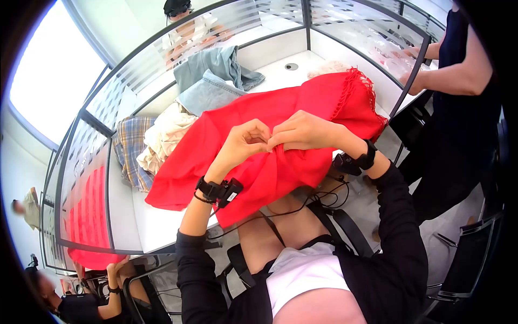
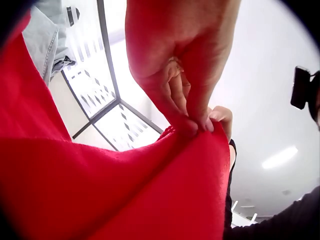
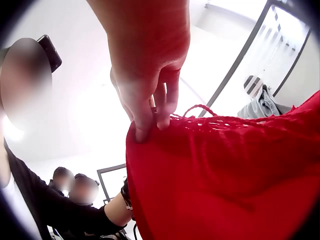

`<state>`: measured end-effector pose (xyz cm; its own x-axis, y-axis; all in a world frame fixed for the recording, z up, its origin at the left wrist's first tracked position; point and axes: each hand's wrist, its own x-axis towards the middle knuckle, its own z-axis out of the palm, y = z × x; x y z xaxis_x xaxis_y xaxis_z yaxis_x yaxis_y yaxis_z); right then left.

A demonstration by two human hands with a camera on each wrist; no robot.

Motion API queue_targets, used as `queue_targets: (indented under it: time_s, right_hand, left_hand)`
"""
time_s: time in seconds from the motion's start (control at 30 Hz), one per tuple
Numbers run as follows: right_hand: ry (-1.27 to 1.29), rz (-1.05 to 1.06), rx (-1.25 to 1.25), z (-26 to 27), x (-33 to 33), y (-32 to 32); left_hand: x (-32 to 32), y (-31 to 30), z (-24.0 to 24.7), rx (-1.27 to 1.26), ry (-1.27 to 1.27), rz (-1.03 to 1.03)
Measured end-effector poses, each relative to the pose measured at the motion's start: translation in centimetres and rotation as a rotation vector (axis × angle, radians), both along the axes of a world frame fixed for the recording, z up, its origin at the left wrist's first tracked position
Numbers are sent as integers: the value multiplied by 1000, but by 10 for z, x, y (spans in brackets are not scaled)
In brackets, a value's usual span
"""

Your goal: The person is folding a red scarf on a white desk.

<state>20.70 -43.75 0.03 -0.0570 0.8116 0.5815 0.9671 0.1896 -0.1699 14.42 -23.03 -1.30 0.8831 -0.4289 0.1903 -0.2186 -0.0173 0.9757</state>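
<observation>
A large red cloth (image 1: 253, 183) with a knotted fringe spreads over the desk and hangs past its front edge. Both hands meet at a raised edge of it. My left hand (image 1: 245, 143) pinches the cloth between thumb and fingertips; in the left wrist view the same hand (image 2: 180, 60) grips a corner of the red cloth (image 2: 125, 190). Close beside it, my right hand (image 1: 305, 131) pinches the cloth too. In the right wrist view this hand (image 3: 150, 65) holds the upper edge of the cloth (image 3: 215, 185), next to the fringe.
Blue denim (image 1: 208, 92), cream cloth (image 1: 164, 137) and a plaid cloth (image 1: 132, 146) lie at the desk's left and back. Clear patterned partitions (image 1: 145, 62) surround the desk (image 1: 280, 67). A person in dark clothes (image 1: 458, 119) stands at the right; others are beyond the partitions. Cables (image 1: 324, 197) hang near my lap.
</observation>
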Motion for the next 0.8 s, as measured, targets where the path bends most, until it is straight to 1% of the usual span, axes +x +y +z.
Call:
queue_targets:
  time_s: [0.2, 0.33, 0.43, 0.7, 0.8]
  right_hand:
    - [37, 4, 11, 0, 0, 0]
    - [102, -18, -44, 1, -1, -1]
    - [162, 18, -82, 1, 0, -1]
    - [109, 26, -122, -2, -3, -2]
    - [103, -9, -103, -2, -2, -4]
  left_hand:
    - [-2, 0, 2, 41, -1, 48]
    - [0, 2, 0, 41, -65, 18]
    - [0, 0, -1, 85, -74, 7]
    - [2, -2, -5, 176, 3, -66]
    - [2, -4, -6, 232, -35, -20]
